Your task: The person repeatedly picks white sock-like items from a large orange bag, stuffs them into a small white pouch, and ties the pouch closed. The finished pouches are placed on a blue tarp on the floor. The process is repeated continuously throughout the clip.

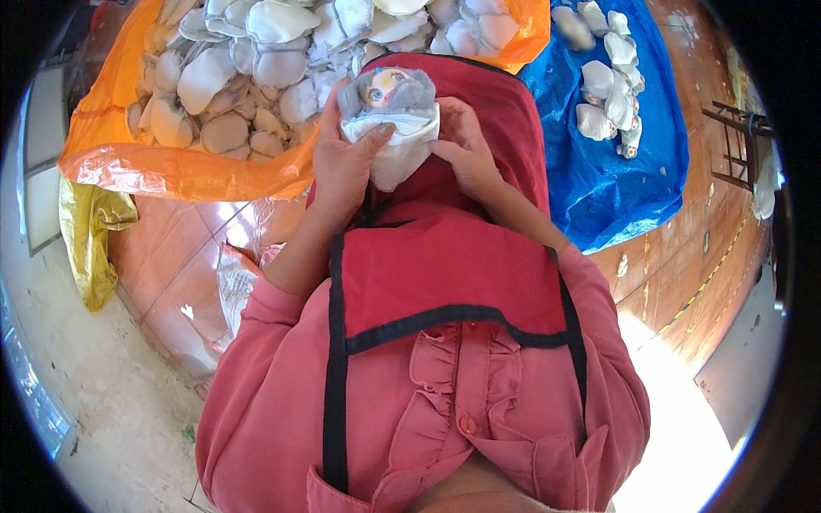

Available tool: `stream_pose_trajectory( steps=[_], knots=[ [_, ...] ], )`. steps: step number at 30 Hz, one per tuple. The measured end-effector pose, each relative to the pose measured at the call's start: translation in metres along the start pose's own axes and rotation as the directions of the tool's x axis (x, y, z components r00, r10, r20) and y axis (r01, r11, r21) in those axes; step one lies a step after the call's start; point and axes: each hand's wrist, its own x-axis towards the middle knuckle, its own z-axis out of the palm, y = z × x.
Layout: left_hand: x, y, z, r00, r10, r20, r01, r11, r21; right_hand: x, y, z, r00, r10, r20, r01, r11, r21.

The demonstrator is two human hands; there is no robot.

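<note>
Above my lap I hold a small plush doll head [395, 88] with grey fur and a painted face with blue eyes. White fabric [398, 162] covers its lower part like a pouch. My left hand [340, 167] grips the left side, its thumb pressed on the white fabric just below the face. My right hand [469, 152] closes on the right edge of the same fabric, thumb and fingers pinching it. Some of the right fingers are hidden behind the piece. Beneath both hands lies my red apron [505, 111] with black edging.
An orange plastic sheet [184, 167] at the far left holds a heap of white padded pieces [227, 85]. On a blue plastic sheet [616, 197] at the right lie several white stuffed pieces [617, 90]. A yellow sack [90, 248] rests at left; a dark rack-like frame [742, 141] stands far right.
</note>
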Motion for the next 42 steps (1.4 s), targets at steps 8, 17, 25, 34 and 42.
stream_pose_trajectory(
  steps=[8,17,25,34,42],
  knots=[
    [-0.005,0.0,-0.005,0.991,0.124,0.052,-0.134,0.896,0.424,0.002,-0.012,0.001,0.917,-0.393,0.064,0.35,0.717,-0.602],
    [-0.011,0.001,-0.006,0.974,-0.005,0.228,-0.112,0.863,0.493,0.003,-0.016,0.004,0.999,-0.049,0.006,0.045,0.857,-0.513],
    [-0.007,-0.003,-0.018,0.982,-0.075,0.171,0.03,0.967,0.253,0.016,-0.039,-0.008,0.882,0.338,0.329,-0.176,0.883,-0.435],
    [-0.007,-0.009,-0.024,0.968,0.077,0.24,-0.186,0.86,0.475,0.016,-0.033,-0.011,0.934,0.124,0.336,0.112,0.791,-0.602],
    [0.0,0.0,-0.036,0.96,-0.057,0.274,-0.142,0.746,0.651,-0.001,-0.029,0.001,0.965,-0.176,0.193,0.257,0.765,-0.591]
  ],
)
